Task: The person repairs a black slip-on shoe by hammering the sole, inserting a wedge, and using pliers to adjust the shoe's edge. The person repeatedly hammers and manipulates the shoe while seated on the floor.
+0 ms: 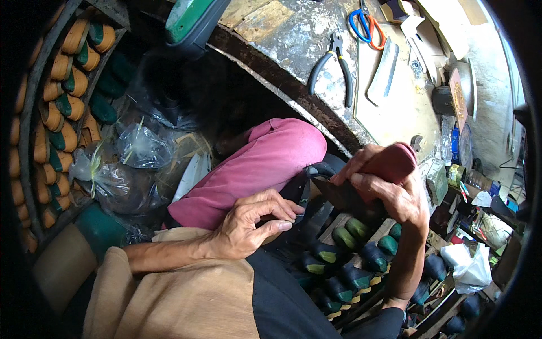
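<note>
My right hand (pixel 389 189) is wrapped around a reddish, rounded object (pixel 402 159) with a dark flat part (pixel 333 195) reaching out to its left; its exact kind is unclear. To the left, my left hand (pixel 251 223) has thumb and fingers closed at the edge of a dark, thin piece (pixel 304 198), which I cannot make out fully. Both hands are apart, over my lap. Pink cloth (pixel 254 164) covers a bent knee just beyond my left hand.
On the worn workbench (pixel 265 28) lie black-handled pliers (pixel 333 68), scissors (pixel 368 28) and a curved pale blade (pixel 384 73). A rack of tan shoes (pixel 62 113) stands left, beside knotted plastic bags (pixel 144 147). Green-tipped dark shoes (pixel 344 288) sit in rows below my right arm.
</note>
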Demonstrator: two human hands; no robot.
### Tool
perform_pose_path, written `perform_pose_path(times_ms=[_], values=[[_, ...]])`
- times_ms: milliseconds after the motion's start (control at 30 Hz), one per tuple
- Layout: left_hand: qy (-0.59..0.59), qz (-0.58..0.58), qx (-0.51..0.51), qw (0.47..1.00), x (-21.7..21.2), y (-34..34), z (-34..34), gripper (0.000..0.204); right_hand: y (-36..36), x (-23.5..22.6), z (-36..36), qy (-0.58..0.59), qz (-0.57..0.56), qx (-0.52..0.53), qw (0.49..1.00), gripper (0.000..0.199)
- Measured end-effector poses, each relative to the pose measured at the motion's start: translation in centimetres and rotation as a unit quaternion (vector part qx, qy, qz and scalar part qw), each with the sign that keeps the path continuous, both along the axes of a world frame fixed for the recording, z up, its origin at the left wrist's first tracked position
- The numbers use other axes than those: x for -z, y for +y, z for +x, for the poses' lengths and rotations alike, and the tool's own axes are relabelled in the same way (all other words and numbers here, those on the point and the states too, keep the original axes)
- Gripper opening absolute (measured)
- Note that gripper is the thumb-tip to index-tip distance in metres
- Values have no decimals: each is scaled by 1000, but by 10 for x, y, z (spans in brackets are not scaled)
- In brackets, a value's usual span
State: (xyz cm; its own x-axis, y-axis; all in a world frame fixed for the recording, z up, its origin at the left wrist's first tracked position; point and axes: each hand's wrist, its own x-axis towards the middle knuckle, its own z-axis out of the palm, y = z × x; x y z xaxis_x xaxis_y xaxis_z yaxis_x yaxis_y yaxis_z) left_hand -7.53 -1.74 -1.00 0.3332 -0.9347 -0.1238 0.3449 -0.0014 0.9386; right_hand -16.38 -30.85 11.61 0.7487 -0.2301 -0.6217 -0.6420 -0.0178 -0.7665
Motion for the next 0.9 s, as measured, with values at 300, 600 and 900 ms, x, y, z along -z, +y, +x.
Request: perform_pose_path(times_ms=[300, 600, 900], values=[[-124, -26, 12, 992, -4, 2, 5, 17, 19, -11, 12, -53, -143, -215, 965, 24], [-218, -132, -85, 963, -7, -51, 29, 9, 57, 36, -73, -207, -25, 221, 953, 12], [-19, 6, -57, 998, -2, -24, -3, 12, 45, 50, -83, -275, 52, 223, 934, 13]])
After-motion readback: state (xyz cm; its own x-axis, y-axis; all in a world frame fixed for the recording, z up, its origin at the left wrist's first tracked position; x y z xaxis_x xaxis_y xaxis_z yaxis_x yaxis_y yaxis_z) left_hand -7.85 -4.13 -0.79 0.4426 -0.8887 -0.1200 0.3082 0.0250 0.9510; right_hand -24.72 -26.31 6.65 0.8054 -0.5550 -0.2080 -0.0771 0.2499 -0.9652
